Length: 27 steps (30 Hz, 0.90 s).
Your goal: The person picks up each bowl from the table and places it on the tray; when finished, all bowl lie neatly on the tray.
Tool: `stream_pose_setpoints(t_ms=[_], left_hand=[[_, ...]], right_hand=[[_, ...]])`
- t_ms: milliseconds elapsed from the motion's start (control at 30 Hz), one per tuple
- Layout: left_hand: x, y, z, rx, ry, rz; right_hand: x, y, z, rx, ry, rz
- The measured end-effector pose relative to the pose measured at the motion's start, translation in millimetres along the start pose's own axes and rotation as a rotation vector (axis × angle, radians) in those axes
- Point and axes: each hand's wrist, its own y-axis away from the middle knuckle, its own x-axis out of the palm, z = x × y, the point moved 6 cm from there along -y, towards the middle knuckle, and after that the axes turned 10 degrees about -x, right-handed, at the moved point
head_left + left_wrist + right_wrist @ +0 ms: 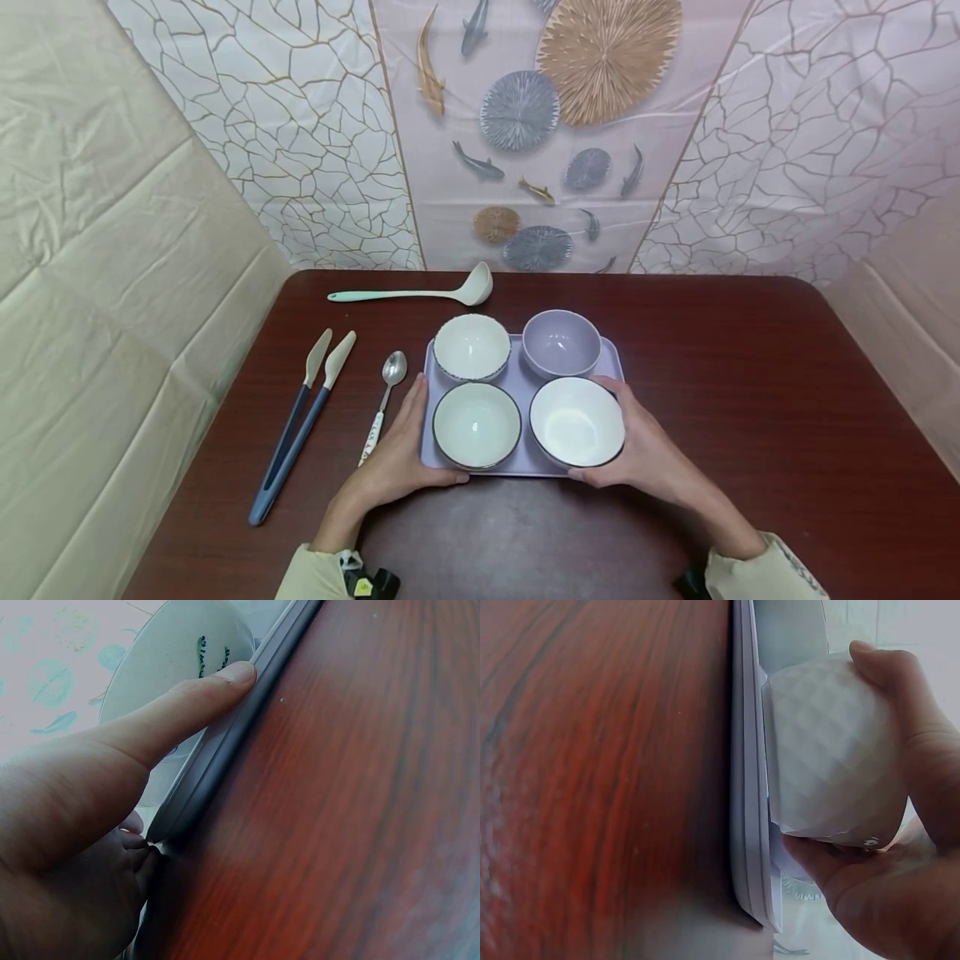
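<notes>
A lilac tray [525, 472] carries several bowls in two rows. My right hand [643, 446] grips the front right bowl [577, 421], white with a dark rim, thumb on its near side and fingers round its right side. Its diamond-patterned outside shows in the right wrist view, with the base right at the tray. My left hand [397, 454] holds the tray's near left corner, thumb along the front edge, fingers up the left side. Beside that thumb stands a pale bowl [477, 425] with a dark rim. Behind are a white bowl [472, 347] and a lilac bowl [562, 343].
Left of the tray lies a metal spoon [393, 367] with a patterned white handle, partly behind my left hand. Farther left are blue-handled tongs [288, 450] with pale tips. A ladle [474, 285] with a mint handle lies behind the tray on the dark wooden table [750, 375].
</notes>
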Motion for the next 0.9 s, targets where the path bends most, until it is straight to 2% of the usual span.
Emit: stream_pose_setpoints(t_ms=[67,300,567,767,900], left_hand=[[0.1,-0.1,0.1,0.001,-0.003,0.000],[0.6,-0.5,0.7,0.007,-0.002,-0.002],[0.5,-0.1,1.6,0.006,0.005,0.000],[0.6,-0.2,1.2,0.000,0.007,0.006],[0.7,0.1,1.0,-0.001,0.009,0.006]], right_hand=[[1,0.3,-1,-0.001,-0.007,-0.002],[0,-3.9,26,-0.021,-0.023,-0.007],[8,1.0,-3,-0.028,0.012,-0.009],[9,2.4,-2,-0.033,0.041,0.005],[6,1.1,1,-0.050,-0.002,-0.010]])
